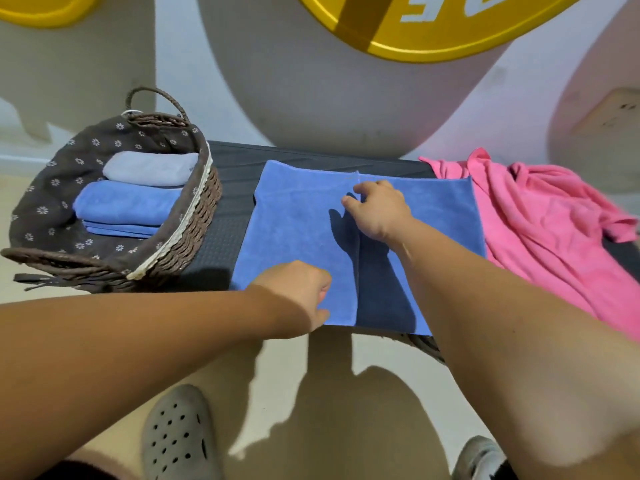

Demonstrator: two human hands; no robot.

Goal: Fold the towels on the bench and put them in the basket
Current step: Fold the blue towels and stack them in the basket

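Far left on the dark worktop (221,237) sits a woven basket (194,216) with a brown flowery liner and a loop handle at the back. There's already stuff in it: a grey folded towel (149,168) at the back, a blue folded towel (128,202) in front of that, and one more flat blue one (117,229) under it.

Just right of the basket, in the middle of the worktop, the blue towel (294,216) is spread flat. Its left part is folded over, so there's a straight edge running front to back down the middle, with a single layer carrying on to the right.

The left hand (298,289) is at the near edge of that folded flap, fingers curled in, pinching the towel's front corner as far as I can see. The right hand (377,209) is further back, resting on the towel right at the fold line, fingers bent and thumb pointing left, pressing or nipping the cloth there; can't say which.

Right end of the worktop: a pink towel (540,223) in a crumpled heap, touching the blue one's right edge and hanging off the front.

Down on the floor, grey clogs (180,441).
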